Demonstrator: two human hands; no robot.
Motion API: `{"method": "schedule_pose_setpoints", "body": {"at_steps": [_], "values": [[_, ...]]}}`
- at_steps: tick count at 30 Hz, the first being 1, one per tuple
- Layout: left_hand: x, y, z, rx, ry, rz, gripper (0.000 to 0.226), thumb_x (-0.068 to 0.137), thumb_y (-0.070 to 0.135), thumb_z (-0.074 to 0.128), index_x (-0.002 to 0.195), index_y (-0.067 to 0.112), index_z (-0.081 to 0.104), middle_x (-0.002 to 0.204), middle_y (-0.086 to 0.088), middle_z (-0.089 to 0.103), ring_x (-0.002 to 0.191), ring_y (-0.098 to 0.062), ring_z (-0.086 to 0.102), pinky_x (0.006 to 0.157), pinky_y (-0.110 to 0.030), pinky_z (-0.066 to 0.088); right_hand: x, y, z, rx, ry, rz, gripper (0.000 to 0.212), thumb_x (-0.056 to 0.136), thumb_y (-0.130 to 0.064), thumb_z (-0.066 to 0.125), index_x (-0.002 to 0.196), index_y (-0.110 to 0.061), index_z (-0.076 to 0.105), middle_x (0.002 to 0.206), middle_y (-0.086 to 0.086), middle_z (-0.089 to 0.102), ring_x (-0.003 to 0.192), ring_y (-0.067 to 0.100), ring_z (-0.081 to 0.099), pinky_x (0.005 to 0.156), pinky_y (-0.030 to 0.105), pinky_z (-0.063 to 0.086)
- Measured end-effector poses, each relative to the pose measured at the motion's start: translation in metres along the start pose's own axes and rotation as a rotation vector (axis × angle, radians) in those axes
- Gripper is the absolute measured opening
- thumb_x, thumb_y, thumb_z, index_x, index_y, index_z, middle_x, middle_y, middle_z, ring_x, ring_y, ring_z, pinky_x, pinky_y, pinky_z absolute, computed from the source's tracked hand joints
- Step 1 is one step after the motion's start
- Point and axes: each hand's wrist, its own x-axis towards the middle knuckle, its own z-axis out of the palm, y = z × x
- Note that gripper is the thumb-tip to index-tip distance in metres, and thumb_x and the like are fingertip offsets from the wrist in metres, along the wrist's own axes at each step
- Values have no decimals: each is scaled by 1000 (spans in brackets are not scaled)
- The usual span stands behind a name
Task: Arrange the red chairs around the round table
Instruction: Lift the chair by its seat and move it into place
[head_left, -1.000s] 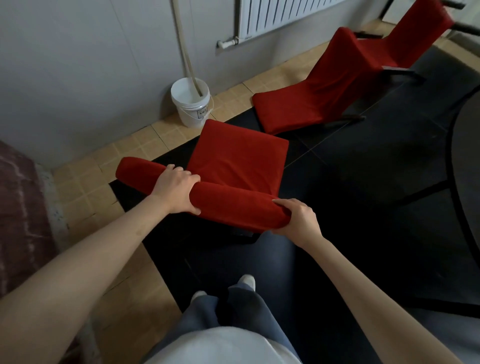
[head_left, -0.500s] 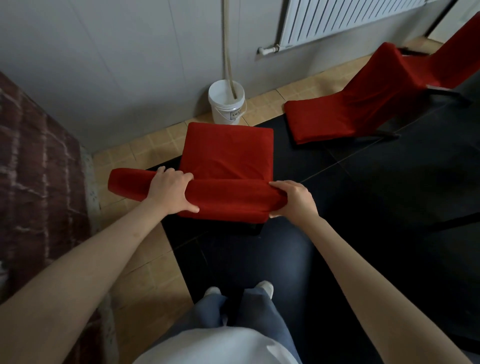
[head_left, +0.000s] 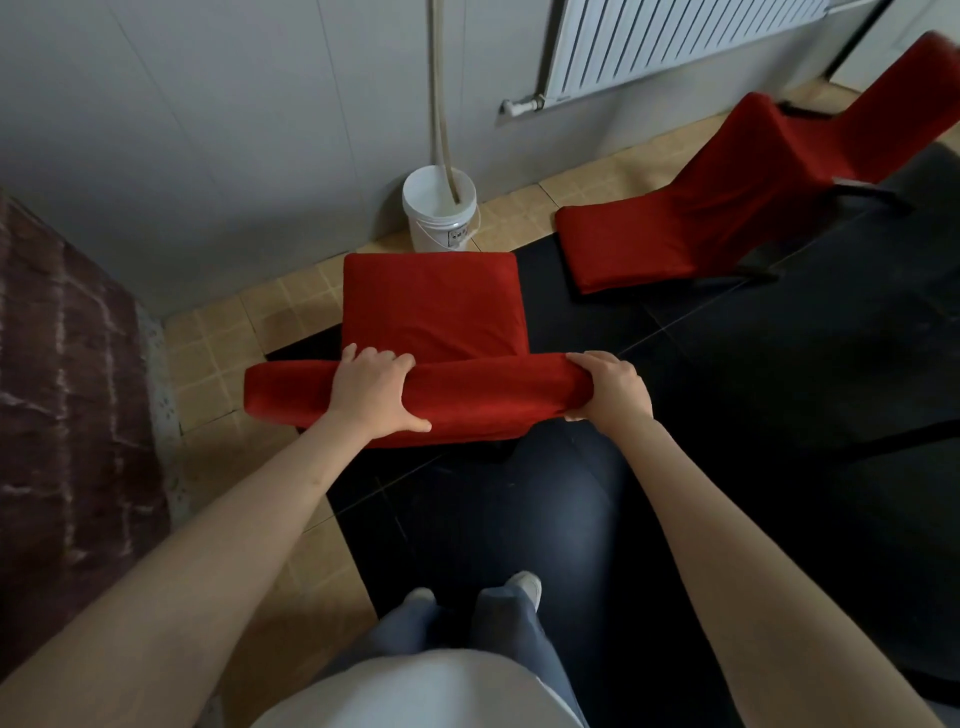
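Note:
A red upholstered chair stands right in front of me, seen from above, its seat pointing toward the wall. My left hand grips the padded top of its backrest near the middle. My right hand grips the right end of the same backrest. A second red chair stands at the upper right, and the back of a third red chair shows behind it. The round table is out of view.
A white bucket with a hose in it stands against the grey wall just beyond the held chair. A radiator hangs on the wall at upper right. A brick wall is at left. Black mat covers the floor on the right.
The chair has swung round in my hands, its seat now pointing straight at the wall and bucket. My view has turned left; the round table's edge has left the frame.

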Motion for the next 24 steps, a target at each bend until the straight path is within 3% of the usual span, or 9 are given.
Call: {"method": "schedule_pose_setpoints", "body": {"at_steps": [9, 14, 18, 24], "values": [[1, 1, 3, -12, -2, 8, 95, 54, 82, 66, 125, 20, 53, 110, -1, 63, 106, -24, 58, 109, -50, 32, 0, -1, 5, -22, -3, 40, 92, 65, -17, 88, 143, -30, 43, 148, -2, 40, 132, 30, 36, 95, 46, 46], [-1, 0, 6, -87, -51, 35, 108, 51, 88, 60, 137, 26, 38, 128, -6, 53, 122, -29, 46, 111, -61, 16, -3, -4, 4, -84, -42, 81, 109, 67, -16, 87, 152, -31, 21, 153, -2, 30, 136, 30, 31, 91, 45, 47], [11, 6, -5, -212, -60, 64, 111, 54, 92, 48, 144, 30, 28, 140, -6, 46, 132, -29, 38, 111, -65, 11, -9, 2, -1, -55, -27, 123, 122, 66, -11, 87, 154, -32, 5, 153, 4, 31, 133, 31, 40, 87, 43, 48], [48, 51, -34, -331, -25, 119, 104, 58, 89, 49, 143, 31, 32, 137, -4, 49, 132, -30, 38, 110, -65, 11, -15, 35, -18, 1, -35, 191, 127, 65, -18, 88, 154, -32, -1, 143, 8, 42, 118, 30, 54, 80, 40, 53]]}}
